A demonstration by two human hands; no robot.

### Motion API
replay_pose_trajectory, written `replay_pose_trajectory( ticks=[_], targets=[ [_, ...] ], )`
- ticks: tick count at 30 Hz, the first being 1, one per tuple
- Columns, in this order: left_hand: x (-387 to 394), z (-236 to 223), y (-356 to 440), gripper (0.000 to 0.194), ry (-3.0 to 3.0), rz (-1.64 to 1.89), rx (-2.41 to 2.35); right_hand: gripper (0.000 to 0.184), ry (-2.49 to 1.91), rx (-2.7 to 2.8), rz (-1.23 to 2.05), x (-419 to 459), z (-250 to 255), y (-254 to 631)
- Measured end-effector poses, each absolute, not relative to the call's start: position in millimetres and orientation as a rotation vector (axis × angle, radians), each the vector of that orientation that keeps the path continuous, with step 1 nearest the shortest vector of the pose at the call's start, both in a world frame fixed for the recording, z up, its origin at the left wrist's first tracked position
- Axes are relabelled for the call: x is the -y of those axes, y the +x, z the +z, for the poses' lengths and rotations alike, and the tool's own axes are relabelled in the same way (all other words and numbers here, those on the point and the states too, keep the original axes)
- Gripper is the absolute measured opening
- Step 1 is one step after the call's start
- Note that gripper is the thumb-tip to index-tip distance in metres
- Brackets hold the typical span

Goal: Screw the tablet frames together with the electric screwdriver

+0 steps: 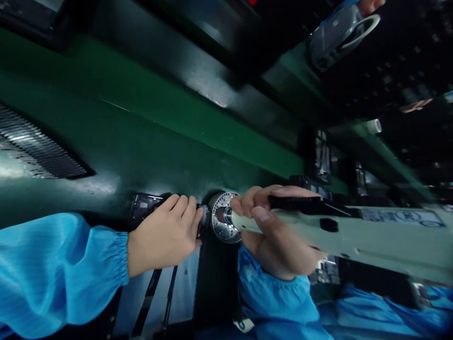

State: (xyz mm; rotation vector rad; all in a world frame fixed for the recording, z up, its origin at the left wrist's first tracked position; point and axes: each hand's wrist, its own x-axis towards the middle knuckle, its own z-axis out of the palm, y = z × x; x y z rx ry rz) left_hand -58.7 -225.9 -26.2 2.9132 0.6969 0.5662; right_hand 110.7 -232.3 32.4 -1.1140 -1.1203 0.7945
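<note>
My left hand [164, 238] lies over a dark phone-like device [143, 205], its fingers curled round the far edge. Much of that device is hidden under the palm. In my right hand [279, 241] is a pale green electric screwdriver [382, 243], gripped near its front end with the body stretching off to the right. Its tip points at a round metal plate with small holes [228, 229], just right of the left hand. Whether tip and plate touch, I cannot tell.
A row of thin dark pieces [46, 141] stands on the green mat [141, 141] at left. Below my left hand lies a pale sheet [184, 293] with dark strips. A grey tape dispenser-like object [336, 38] is at upper right. Another blue sleeve [375, 311] shows at lower right.
</note>
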Motion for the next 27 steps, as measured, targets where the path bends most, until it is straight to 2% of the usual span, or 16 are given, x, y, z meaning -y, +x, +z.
replay_pose_trajectory(
  ticks=[12,27],
  targets=[
    [225.8,-25.6,-58.9,0.044,2.921,0.579,-0.692,0.02,-1.178,1.174,0.738,227.5,23.7,114.3],
    [226.0,-27.1,-59.0,0.044,2.921,0.578,-0.683,0.026,-1.152,1.139,0.713,230.1,25.0,108.5]
  ],
)
